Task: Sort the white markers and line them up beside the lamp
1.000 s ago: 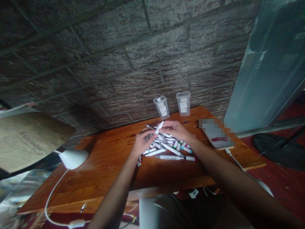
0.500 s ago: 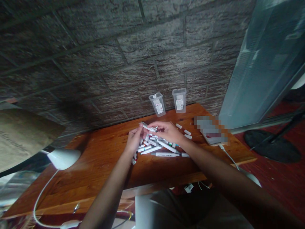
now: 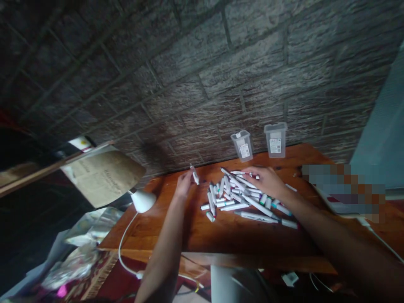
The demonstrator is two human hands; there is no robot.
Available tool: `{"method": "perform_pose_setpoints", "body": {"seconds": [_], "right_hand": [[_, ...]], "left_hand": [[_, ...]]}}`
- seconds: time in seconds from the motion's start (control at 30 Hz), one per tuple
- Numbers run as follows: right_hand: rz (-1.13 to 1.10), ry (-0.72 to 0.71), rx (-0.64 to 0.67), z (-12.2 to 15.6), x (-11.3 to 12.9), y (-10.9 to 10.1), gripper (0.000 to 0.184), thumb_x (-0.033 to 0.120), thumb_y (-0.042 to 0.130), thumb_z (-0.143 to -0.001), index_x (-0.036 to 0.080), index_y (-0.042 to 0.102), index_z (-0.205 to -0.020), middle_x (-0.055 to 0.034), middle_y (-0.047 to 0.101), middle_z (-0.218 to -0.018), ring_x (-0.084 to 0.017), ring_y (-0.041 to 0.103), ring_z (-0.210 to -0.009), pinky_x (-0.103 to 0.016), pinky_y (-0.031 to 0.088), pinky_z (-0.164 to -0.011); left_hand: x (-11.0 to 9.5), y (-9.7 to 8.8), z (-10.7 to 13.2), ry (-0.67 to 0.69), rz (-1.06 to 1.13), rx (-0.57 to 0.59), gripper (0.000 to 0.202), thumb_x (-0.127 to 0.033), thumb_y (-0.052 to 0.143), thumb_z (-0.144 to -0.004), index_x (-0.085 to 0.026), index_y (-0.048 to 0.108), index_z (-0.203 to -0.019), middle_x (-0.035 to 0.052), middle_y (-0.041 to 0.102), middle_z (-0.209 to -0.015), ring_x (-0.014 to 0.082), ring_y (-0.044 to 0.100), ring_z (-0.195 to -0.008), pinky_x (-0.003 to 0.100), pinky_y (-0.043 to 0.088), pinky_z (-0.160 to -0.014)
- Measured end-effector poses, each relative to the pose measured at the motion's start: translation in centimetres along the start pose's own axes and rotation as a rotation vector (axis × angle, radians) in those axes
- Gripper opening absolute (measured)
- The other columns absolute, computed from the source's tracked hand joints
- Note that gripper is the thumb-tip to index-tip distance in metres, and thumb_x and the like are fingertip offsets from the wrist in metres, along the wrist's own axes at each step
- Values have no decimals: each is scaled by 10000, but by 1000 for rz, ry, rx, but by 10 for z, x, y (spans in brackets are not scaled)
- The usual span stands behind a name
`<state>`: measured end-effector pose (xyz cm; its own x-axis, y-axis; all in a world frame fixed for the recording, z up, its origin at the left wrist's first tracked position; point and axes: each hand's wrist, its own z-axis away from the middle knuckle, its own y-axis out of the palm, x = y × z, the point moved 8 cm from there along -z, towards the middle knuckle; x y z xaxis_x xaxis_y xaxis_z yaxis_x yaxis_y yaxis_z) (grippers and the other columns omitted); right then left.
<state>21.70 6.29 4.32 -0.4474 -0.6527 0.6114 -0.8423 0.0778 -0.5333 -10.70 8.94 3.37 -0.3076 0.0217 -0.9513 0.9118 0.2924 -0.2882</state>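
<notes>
My left hand [image 3: 185, 183] pinches a white marker [image 3: 195, 175], held tilted above the wooden table, left of the pile. Over the back right of the pile is my right hand [image 3: 268, 182], its fingers closed around a white marker [image 3: 239, 173] with some red near its end. Beneath and in front of it, many loose markers and caps lie heaped; a long grey-tipped marker [image 3: 257, 217] rests at the near edge of the heap. Some caps have green or teal ends. My right hand hides part of the pile.
Two clear plastic boxes [image 3: 245, 152] [image 3: 275, 147] with labels stand at the back against the brick wall [image 3: 189, 92]. A lamp with a white base [image 3: 143, 201] and a brown paper shade [image 3: 107, 176] is at left. A blurred-out device with a white cable [image 3: 383, 240] lies at right.
My hands were together over the pile at a marker; now they are apart, the left carrying a marker leftward and the right at the heap's back right. The view has turned left.
</notes>
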Motion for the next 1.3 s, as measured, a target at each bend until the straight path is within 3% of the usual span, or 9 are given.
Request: {"method": "perform_pose_setpoints", "body": {"seconds": [0.23, 0.37, 0.53, 0.67, 0.77, 0.9, 1.0, 1.2, 1.3], "right_hand": [[287, 68, 207, 2, 17, 17, 211, 407, 656, -885, 239, 769, -945, -48, 786, -981, -236, 719, -943, -295, 505, -787], [361, 165, 279, 4, 18, 26, 216, 401, 658, -874, 257, 769, -992, -55, 787, -1018, -268, 717, -977, -313, 508, -768], [363, 188, 287, 3, 11, 29, 170, 330, 674, -847, 261, 766, -973, -49, 792, -987, -275, 727, -941, -326, 523, -752], [267, 175, 268, 0, 5, 23, 189, 257, 662, -867, 244, 739, -1040, -19, 787, -1035, -206, 729, -956, -282, 532, -821], [100, 96, 150, -4, 6, 8, 165, 237, 671, -871, 224, 730, -1024, -27, 779, -1043, -188, 721, -966, -294, 526, -881], [1, -39, -40, -3, 16, -14, 131, 244, 675, -879, 221, 723, -999, -43, 769, -1026, -204, 699, -972, -336, 520, -895], [25, -143, -107, -1, 30, -22, 104, 250, 668, -899, 233, 710, -992, -40, 757, -985, -210, 665, -965, -335, 513, -876], [209, -335, -72, 5, 62, -12, 97, 306, 657, -918, 244, 713, -967, -50, 658, -918, -192, 621, -877, -305, 476, -809], [286, -426, -54, 8, 76, -3, 125, 309, 623, -940, 238, 715, -892, -51, 658, -898, -199, 609, -892, -322, 458, -819]], "left_hand": [[39, -89, -28, -165, -769, 149, 463, -546, 726, -648, -206, 522, -410, -11, 458, -359, 172, 545, -482, 269, 412, -580], [53, -98, -24, -195, -1022, 206, 481, -550, 693, -654, -223, 493, -364, 1, 483, -348, 191, 595, -506, 270, 432, -610], [44, -90, -11, -123, -1002, 152, 418, -514, 686, -660, -231, 528, -397, 5, 550, -401, 193, 604, -534, 266, 420, -603], [7, -63, 4, 43, -768, 18, 232, -444, 700, -691, -227, 655, -623, 36, 694, -650, 240, 662, -768, 279, 436, -683], [-18, -11, 21, 178, -483, 29, 327, -527, 610, -813, -214, 704, -839, 50, 744, -885, 212, 658, -898, 261, 459, -750], [-31, 71, 41, 199, -77, 175, 534, -631, 478, -892, -152, 715, -895, 74, 727, -782, 128, 581, -598, 243, 445, -582], [-30, 112, 52, 118, 150, 351, 619, -686, 493, -863, -115, 728, -902, 103, 717, -715, 103, 493, -476, 243, 390, -485], [-11, 123, 75, -126, 277, 661, 669, -729, 562, -792, -89, 754, -835, 140, 711, -690, 106, 490, -440, 241, 393, -451], [-5, 121, 81, -175, 253, 691, 598, -672, 611, -785, -89, 742, -826, 123, 692, -669, 111, 509, -446, 236, 398, -446]]}}
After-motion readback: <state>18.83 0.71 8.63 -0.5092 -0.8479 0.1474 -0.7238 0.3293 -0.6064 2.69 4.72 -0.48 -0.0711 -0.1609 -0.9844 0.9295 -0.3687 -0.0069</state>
